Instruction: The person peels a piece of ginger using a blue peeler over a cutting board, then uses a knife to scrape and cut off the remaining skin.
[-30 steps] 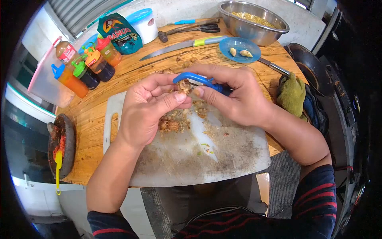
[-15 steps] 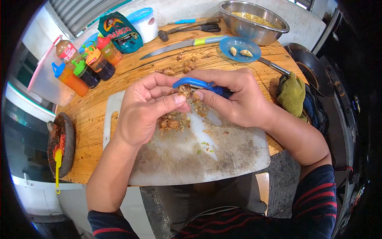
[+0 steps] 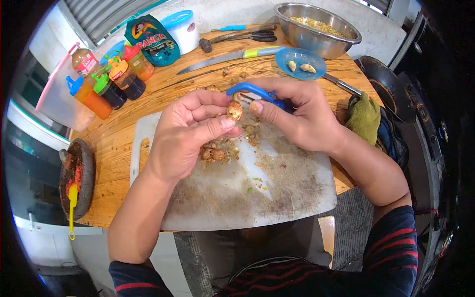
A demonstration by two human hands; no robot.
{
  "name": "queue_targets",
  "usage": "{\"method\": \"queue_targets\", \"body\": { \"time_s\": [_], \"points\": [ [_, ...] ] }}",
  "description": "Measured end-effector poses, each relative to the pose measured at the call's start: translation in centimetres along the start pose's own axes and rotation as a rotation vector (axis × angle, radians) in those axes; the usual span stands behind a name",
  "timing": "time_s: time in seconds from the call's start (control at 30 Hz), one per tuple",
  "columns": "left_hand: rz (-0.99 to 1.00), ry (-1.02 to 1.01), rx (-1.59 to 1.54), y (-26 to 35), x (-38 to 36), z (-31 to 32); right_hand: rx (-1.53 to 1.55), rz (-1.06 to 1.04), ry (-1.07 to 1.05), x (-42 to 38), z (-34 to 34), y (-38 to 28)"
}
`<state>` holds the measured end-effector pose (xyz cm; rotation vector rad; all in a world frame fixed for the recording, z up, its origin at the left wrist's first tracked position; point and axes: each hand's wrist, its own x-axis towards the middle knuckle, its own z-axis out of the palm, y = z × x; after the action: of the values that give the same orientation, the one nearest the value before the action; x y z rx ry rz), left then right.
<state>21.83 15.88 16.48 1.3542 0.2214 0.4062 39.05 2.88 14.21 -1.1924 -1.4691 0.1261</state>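
Between thumb and fingers, my left hand [image 3: 190,131] pinches a small knobbly brown root piece [image 3: 234,110]. My right hand [image 3: 302,111] is wrapped round a blue peeler [image 3: 252,90], whose head is at the upper right of that piece. Both hands are above a stained white cutting board [image 3: 247,198]. Brown peel scraps and another root piece [image 3: 213,154] lie on the board under my left hand. More brown pieces [image 3: 237,77] rest on the wooden table beyond the hands. Two pale peeled pieces [image 3: 307,68] sit on a blue plate [image 3: 282,58].
A large knife [image 3: 213,62] lies across the back of the wooden table [image 3: 111,173]. Behind it are a steel bowl [image 3: 321,42] and a teal pouch [image 3: 156,44]. Sauce bottles [image 3: 111,91] and a stone mortar [image 3: 86,173] are left; a green cloth [image 3: 363,116] is right.
The peeler and my right hand have shifted slightly right and up, away from the root piece. The piece now shows more of its surface, with my left hand still holding it.
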Motion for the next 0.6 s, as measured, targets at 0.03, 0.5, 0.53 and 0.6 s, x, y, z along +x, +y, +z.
{"method": "queue_targets", "body": {
  "time_s": [0.03, 0.5, 0.53, 0.6],
  "points": [
    [0.01, -0.009, -0.006, -0.1, 0.1, -0.1, 0.001, 0.0, 0.001, 0.0, -0.1, -0.3],
    [-0.026, -0.099, -0.105, -0.4, 0.0, -0.5, -0.081, 0.023, -0.039, -0.4, 0.3, -1.5],
    [-0.028, -0.099, -0.092, -0.5, 0.0, -0.5, -0.08, 0.022, -0.039, -0.4, 0.2, -1.4],
    [-0.031, -0.1, -0.08, -0.7, 0.1, -0.6, -0.036, 0.092, -0.055, -0.5, -0.1, -1.0]
  ]
}}
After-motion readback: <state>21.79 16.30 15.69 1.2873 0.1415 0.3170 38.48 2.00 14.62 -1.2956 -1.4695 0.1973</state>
